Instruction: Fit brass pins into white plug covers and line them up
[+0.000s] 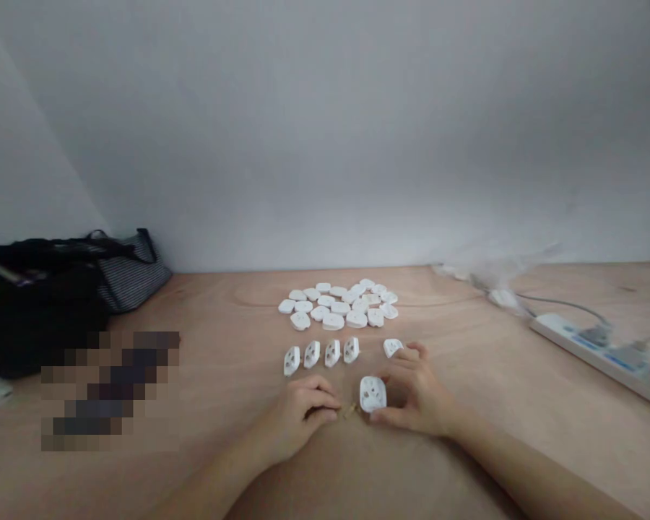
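Right hand (412,390) has its grip clamped on a white plug (373,394) on the worktop (222,310), left hand (297,419) curled together just beside a tiny tan bit (349,410) (too small to tell what it is). A row of four plugs (321,352) sits just ahead, with a loose pile (336,303) beyond.

The socket faceplate (373,394) is smooth white moulded plastic with a faint sheen, as is the heap of matching faceplates (336,303). The bench (222,310) is pale plywood, matt with visible grain. The power strip (590,350) is glossy white plastic, the striped tote bag (133,278) woven cloth, and the wall (325,130) flat matt paint
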A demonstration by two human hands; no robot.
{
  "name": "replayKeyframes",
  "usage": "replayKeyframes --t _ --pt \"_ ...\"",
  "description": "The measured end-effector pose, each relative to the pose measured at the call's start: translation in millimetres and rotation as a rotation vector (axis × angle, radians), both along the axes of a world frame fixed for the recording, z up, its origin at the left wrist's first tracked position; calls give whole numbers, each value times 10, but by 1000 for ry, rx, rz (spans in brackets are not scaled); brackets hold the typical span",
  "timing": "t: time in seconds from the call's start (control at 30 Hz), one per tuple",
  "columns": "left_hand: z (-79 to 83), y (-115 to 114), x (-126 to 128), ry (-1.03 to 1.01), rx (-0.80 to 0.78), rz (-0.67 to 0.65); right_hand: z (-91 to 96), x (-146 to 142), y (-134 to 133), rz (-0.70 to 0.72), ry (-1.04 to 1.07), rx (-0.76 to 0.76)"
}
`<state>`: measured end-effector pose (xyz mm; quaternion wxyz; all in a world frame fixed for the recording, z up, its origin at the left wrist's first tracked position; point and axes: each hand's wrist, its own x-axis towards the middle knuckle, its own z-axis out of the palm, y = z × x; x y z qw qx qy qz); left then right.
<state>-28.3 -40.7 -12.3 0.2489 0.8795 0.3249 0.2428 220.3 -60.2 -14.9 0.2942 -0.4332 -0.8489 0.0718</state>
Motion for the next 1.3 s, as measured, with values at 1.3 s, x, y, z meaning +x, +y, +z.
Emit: replayKeyframes --t 1.3 --pt "-43 -157 185 -318 153 192 -43 -285 -99 119 185 -33"
